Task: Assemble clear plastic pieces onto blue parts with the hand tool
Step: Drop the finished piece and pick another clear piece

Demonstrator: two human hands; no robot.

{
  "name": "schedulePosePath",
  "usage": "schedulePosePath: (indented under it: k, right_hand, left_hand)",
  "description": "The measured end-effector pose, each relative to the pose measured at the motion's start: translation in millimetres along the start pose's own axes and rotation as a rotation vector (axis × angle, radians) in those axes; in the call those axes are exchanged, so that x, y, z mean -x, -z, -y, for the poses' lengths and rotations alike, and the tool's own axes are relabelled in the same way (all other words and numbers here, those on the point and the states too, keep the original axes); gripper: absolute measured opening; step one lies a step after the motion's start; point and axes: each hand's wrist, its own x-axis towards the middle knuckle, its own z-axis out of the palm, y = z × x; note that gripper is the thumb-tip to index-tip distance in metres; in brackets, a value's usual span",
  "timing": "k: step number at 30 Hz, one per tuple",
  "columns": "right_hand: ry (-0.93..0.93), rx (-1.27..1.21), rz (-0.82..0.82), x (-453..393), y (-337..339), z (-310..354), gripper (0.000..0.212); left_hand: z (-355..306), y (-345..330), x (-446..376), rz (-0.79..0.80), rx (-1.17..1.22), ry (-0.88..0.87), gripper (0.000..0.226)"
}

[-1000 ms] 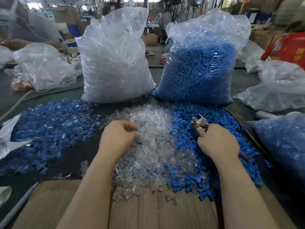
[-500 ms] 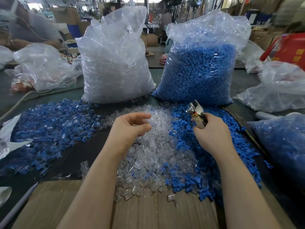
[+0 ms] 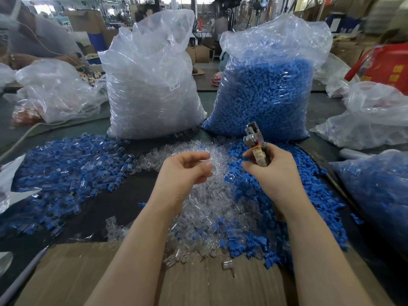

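Right hand (image 3: 270,171) grips the hand tool (image 3: 256,143) around its taped handle, metal head tilted up and away, and pinches a small blue part (image 3: 245,159) between thumb and fingertip just below the head. Left hand (image 3: 184,170) is raised with fingers curled toward the thumb, pinching what looks like a clear piece (image 3: 206,161); blur makes that hard to confirm. A second ago both hands were down in the piles, left in the clear pieces (image 3: 212,208), right low over the blue parts (image 3: 293,195); both are now lifted and drawn closer together, a small gap between them, and the tool head points higher. Loose clear pieces lie in the middle of the dark table (image 3: 114,199), loose blue ones to their right, a mixed pile of assembled pieces (image 3: 66,168) to the left. Behind stand a bag of clear pieces (image 3: 152,85) and a bag of blue parts (image 3: 265,91), side by side. Cardboard sheet (image 3: 187,281) covers the near edge; a few clear pieces spill onto it. Bare table shows between the left pile and the forearm. Another blue-filled bag (image 3: 379,195) crowds the right side.
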Motion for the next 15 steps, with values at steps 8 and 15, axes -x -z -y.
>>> schedulePosePath:
  k: [8, 15]
  right_hand:
    - [0.11, -0.097, 0.033, 3, -8, 6, 0.018]
    - [0.186, -0.109, 0.035, 7, -17, 13, 0.019]
  left_hand:
    - [2, -17, 2, -0.075, 0.053, 0.033, 0.007]
    - [-4, -17, 4, -0.079, 0.274, 0.077, 0.009]
